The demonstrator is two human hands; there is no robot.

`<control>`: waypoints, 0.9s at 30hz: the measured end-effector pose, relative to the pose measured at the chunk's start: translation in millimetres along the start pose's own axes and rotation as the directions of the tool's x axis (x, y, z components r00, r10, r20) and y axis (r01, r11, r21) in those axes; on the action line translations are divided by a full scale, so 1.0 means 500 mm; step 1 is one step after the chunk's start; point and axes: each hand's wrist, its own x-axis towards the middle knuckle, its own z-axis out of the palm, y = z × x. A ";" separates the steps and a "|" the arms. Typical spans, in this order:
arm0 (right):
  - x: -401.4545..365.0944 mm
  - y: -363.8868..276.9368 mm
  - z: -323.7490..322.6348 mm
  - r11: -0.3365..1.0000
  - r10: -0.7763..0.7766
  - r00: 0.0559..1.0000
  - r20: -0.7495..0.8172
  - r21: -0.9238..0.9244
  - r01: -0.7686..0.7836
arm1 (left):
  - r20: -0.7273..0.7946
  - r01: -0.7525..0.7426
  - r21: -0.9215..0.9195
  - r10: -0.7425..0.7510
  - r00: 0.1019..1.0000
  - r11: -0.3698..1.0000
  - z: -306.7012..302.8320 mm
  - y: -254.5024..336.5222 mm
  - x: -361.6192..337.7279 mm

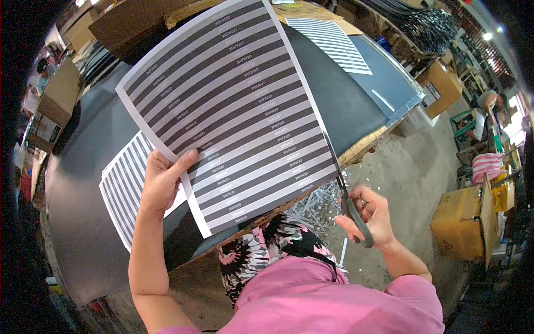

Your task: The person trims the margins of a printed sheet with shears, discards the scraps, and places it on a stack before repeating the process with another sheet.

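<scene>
My left hand [167, 175] pinches the lower left edge of a large striped sheet [233, 111], thumb on top. Dark bands printed "GENUINE LEATHER" alternate with pale ones, and a white margin runs down its sides. In my right hand [367, 214] is a pair of dark scissors [350, 209], my fingers around the handles. The blades lie along the sheet's right margin, near its lower right corner. Beneath and left of the sheet, a stack of similar striped sheets [125, 189] rests on the dark tabletop [83, 239].
Another striped sheet [328, 42] lies at the table's far right. Paper strips [314, 209] litter the floor below the table edge. A cardboard box [461, 222] stands on the right, and a person [486, 111] bends over farther back. Black strips [411, 25] are piled on a rack behind.
</scene>
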 end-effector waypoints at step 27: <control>-0.008 0.038 0.013 0.998 -0.037 0.999 0.022 0.050 0.036 | 0.120 0.186 -0.118 -0.172 0.978 0.975 0.033 -0.033 -0.016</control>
